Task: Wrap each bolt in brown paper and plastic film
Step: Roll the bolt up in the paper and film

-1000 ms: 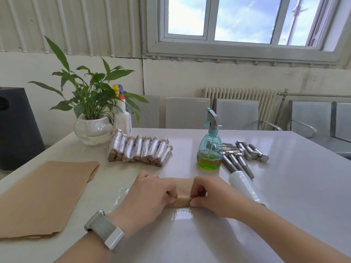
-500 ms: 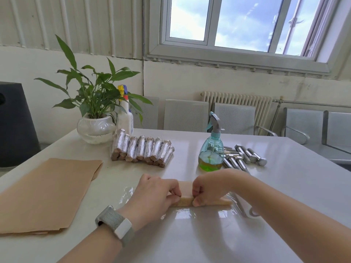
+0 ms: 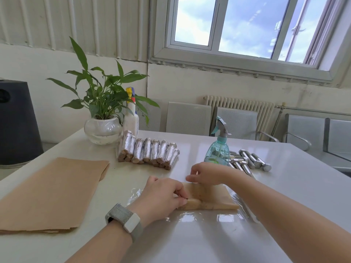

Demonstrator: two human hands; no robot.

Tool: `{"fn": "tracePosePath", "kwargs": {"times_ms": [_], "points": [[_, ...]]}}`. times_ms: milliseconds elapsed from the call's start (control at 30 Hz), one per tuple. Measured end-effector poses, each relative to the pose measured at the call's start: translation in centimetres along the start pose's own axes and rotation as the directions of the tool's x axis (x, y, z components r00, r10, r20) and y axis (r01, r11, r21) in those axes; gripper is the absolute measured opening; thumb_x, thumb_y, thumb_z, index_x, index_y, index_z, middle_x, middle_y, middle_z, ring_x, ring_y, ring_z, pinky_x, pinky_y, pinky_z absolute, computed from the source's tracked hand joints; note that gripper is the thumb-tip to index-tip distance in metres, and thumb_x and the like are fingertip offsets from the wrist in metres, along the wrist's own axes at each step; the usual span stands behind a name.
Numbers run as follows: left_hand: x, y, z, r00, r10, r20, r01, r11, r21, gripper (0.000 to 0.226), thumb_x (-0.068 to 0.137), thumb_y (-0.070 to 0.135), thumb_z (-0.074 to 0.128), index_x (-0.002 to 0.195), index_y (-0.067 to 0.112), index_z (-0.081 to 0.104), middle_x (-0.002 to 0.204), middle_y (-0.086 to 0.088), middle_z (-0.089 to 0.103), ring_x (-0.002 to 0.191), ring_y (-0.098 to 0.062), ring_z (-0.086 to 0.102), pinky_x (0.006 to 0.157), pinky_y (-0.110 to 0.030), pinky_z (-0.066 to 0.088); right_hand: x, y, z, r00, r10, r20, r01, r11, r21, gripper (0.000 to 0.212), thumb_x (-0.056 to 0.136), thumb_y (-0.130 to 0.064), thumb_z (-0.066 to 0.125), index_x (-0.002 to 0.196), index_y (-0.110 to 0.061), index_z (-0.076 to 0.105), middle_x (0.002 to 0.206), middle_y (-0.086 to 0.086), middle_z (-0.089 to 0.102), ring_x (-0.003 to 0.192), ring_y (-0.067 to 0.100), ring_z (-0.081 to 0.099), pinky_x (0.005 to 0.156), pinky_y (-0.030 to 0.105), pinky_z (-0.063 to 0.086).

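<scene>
Desk (image 3: 199,242), contents listed from its left edge to its right.

1. Stack of brown paper sheets (image 3: 51,192), lying flat at the left edge.
2. Potted plant (image 3: 102,118) in a round glass bowl, at the far left corner; a white spray bottle (image 3: 131,118) stands just beside it.
3. Row of wrapped bolts (image 3: 148,154), side by side, in front of the plant and white bottle.
4. Our left hand (image 3: 161,200), watch (image 3: 125,221) on the wrist, near the middle of the desk. Its thumb and fingertips pinch the left end of the paper-wrapped bolt (image 3: 207,200).
5. The paper-wrapped bolt itself lies across a sheet of plastic film (image 3: 201,217) spread flat on the desk, between our two hands.
6. Our right hand (image 3: 207,175), at the far edge of the brown paper, fingers curled down; we cannot tell whether it pinches the paper or the film there.
7. Teal spray bottle (image 3: 218,149), upright, behind the right hand.
8. Bare bolts (image 3: 250,164), a loose group just right of the teal bottle, toward the far right part of the desk.
</scene>
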State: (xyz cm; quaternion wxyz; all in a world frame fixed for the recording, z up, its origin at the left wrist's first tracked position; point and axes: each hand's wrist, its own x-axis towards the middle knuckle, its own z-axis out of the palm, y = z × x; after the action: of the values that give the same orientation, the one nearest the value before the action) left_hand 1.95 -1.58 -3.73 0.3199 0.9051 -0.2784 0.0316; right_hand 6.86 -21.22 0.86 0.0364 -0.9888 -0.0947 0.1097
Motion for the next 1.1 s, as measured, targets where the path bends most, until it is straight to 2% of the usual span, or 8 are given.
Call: {"fn": "tracePosePath", "kwargs": {"times_ms": [67, 200, 367, 500, 600, 700, 867, 1100], "points": [[0.0, 0.0, -0.1, 1.000, 0.009, 0.000, -0.009, 1.000, 0.004, 0.006, 0.088, 0.039, 0.065, 0.083, 0.040, 0.065, 0.078, 0.031, 0.060, 0.095, 0.033, 0.017, 0.085, -0.010, 0.019, 0.0, 0.0, 0.0, 1.000, 0.004, 0.012, -0.004, 0.999, 0.033, 0.043, 0.090, -0.065, 0.049, 0.103, -0.026, 0.060, 0.096, -0.009, 0.054, 0.087, 0.014, 0.051, 0.070, 0.029, 0.036], [0.2, 0.2, -0.2, 0.999, 0.035, -0.029, -0.032, 0.994, 0.103, 0.003, 0.088, 0.044, 0.064, 0.086, 0.042, 0.065, 0.084, 0.026, 0.060, 0.103, 0.002, 0.042, 0.097, -0.023, 0.018, -0.6, -0.2, -0.6, 0.996, -0.067, 0.064, 0.063, 0.996, 0.061, 0.028, 0.079, -0.061, 0.069, 0.088, -0.037, 0.056, 0.083, -0.018, 0.052, 0.071, 0.003, 0.049, 0.060, 0.023, 0.036], [0.1, 0.6, -0.1, 0.990, 0.129, -0.056, -0.109, 0.955, 0.274, 0.013, 0.089, 0.047, 0.061, 0.095, 0.038, 0.069, 0.096, 0.025, 0.049, 0.115, -0.002, 0.035, 0.097, -0.024, 0.012, -1.6, -0.2, -0.9, 0.984, -0.096, 0.149, 0.095, 0.995, 0.013, 0.025, 0.077, -0.038, 0.074, 0.063, -0.031, 0.055, 0.052, -0.015, 0.050, 0.053, 0.008, 0.045, 0.052, 0.022, 0.036], [-0.2, 0.7, -0.1, 0.977, 0.201, -0.077, -0.165, 0.927, 0.336, 0.014, 0.089, 0.046, 0.061, 0.096, 0.038, 0.071, 0.142, 0.020, 0.034, 0.139, -0.006, 0.016, 0.110, -0.028, 0.001, -2.8, -0.7, -1.0, 0.989, -0.089, 0.122, 0.090, 0.996, -0.006, 0.020, 0.078, -0.035, 0.071, 0.063, -0.033, 0.058, 0.060, -0.015, 0.056, 0.058, 0.006, 0.050, 0.055, 0.021, 0.040], [-0.1, 0.8, -0.2, 0.973, 0.224, -0.051, -0.192, 0.915, 0.356, 0.015, 0.091, 0.046, 0.060, 0.098, 0.038, 0.071, 0.153, 0.020, 0.025, 0.144, -0.005, 0.008, 0.114, -0.030, -0.003, -4.1, -1.0, -1.3, 0.990, -0.121, 0.071, 0.126, 0.990, -0.066, 0.022, 0.081, -0.037, 0.066, 0.065, -0.032, 0.053, 0.066, -0.012, 0.054, 0.061, 0.006, 0.049, 0.054, 0.023, 0.037], [-0.1, 0.8, -0.3, 0.973, 0.227, -0.045, -0.195, 0.909, 0.369, 0.015, 0.092, 0.045, 0.059, 0.099, 0.037, 0.070, 0.148, 0.021, 0.034, 0.140, -0.005, 0.019, 0.112, -0.031, 0.006, -5.1, -1.0, -0.7, 0.983, -0.181, 0.004, 0.180, 0.976, -0.124, 0.029, 0.086, -0.036, 0.062, 0.064, -0.030, 0.044, 0.069, -0.010, 0.049, 0.063, 0.005, 0.045, 0.054, 0.024, 0.034], [-0.3, 1.1, -0.3, 0.972, 0.229, -0.044, -0.187, 0.879, 0.439, 0.019, 0.095, 0.046, 0.052, 0.102, 0.037, 0.067, 0.112, 0.018, 0.056, 0.109, -0.005, 0.046, 0.092, -0.030, 0.022, -6.3, -0.5, 1.2, 0.970, -0.194, -0.147, 0.180, 0.978, -0.107, 0.022, 0.089, -0.032, 0.060, 0.071, -0.027, 0.048, 0.069, -0.012, 0.046, 0.076, 0.016, 0.049, 0.066, 0.032, 0.045], [-0.6, 0.9, -0.1, 0.959, 0.271, -0.085, -0.214, 0.886, 0.412, 0.016, 0.094, 0.044, 0.053, 0.100, 0.036, 0.066, 0.088, 0.017, 0.043, 0.096, -0.006, 0.049, 0.087, -0.030, 0.022, -7.1, -0.7, 2.6, 0.966, -0.113, -0.233, 0.096, 0.992, -0.084, 0.048, 0.074, -0.044, 0.076, 0.061, -0.027, 0.033, 0.063, -0.011, 0.041, 0.057, 0.001, 0.036, 0.047, 0.027, 0.023]]}}
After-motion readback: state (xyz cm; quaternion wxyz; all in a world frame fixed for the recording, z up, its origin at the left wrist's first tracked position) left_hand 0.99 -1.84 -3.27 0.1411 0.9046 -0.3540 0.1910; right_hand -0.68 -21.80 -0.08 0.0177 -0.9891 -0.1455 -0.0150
